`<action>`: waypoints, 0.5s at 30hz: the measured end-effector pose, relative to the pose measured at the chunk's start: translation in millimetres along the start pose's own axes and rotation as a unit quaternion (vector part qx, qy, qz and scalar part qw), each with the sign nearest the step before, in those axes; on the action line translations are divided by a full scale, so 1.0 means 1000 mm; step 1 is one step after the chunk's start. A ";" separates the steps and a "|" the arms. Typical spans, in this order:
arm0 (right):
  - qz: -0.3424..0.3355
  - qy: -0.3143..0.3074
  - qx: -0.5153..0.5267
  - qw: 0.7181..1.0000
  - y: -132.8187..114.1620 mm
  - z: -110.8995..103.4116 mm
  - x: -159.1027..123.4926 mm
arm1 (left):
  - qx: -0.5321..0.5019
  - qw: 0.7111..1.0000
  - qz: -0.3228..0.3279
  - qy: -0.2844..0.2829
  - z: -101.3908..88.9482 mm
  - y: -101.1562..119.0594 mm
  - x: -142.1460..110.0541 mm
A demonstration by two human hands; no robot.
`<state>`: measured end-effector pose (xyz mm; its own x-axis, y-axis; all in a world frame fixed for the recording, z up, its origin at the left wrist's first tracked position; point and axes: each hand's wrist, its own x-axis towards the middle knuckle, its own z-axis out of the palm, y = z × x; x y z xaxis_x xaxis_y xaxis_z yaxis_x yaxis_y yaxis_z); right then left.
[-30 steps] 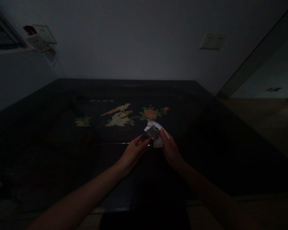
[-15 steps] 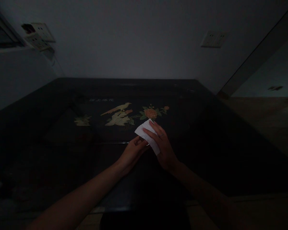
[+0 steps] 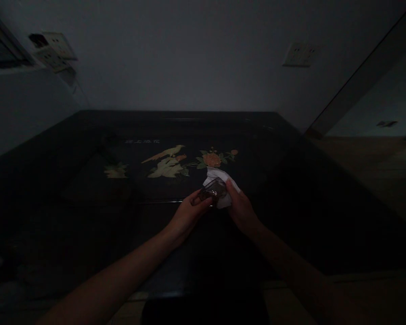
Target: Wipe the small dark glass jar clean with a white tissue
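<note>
both hands meet, fingers pinched

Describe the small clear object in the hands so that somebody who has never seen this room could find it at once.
On the dark table, look just in front of the painted flower and bird. There the left hand and right hand meet. The small clear object sits between them against a white cloth; it alone is glassy and dark.

Illegible characters on table

Both forearms are bare to the frame's lower edge — no sleeves, watch or bracelet show. The left hand and right hand are ungloved — slim fingers, dimly lit.
</note>
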<state>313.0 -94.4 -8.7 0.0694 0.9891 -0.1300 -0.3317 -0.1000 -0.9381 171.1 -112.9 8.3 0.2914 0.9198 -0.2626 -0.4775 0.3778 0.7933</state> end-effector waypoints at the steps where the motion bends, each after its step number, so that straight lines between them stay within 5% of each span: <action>1: 0.009 0.006 0.010 1.000 0.001 0.000 0.000 | 0.001 1.000 -0.001 0.002 0.000 0.000 0.000; 5: -0.029 -0.004 -0.035 0.999 -0.005 0.000 -0.002 | 0.007 1.000 0.000 -0.007 0.001 0.000 -0.001; 9: -0.146 -0.054 -0.175 0.972 -0.017 0.001 -0.010 | 0.002 1.000 0.010 -0.022 -0.001 -0.002 0.001; 15: -0.361 -0.161 -0.378 0.837 -0.023 -0.002 -0.022 | -0.014 1.000 0.009 -0.016 0.000 -0.002 0.001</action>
<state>320.9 -114.0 15.0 -0.3020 0.7876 0.5370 0.3860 0.6161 -0.6866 172.6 -112.5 6.6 0.3085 0.9228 -0.2307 -0.5066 0.3646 0.7813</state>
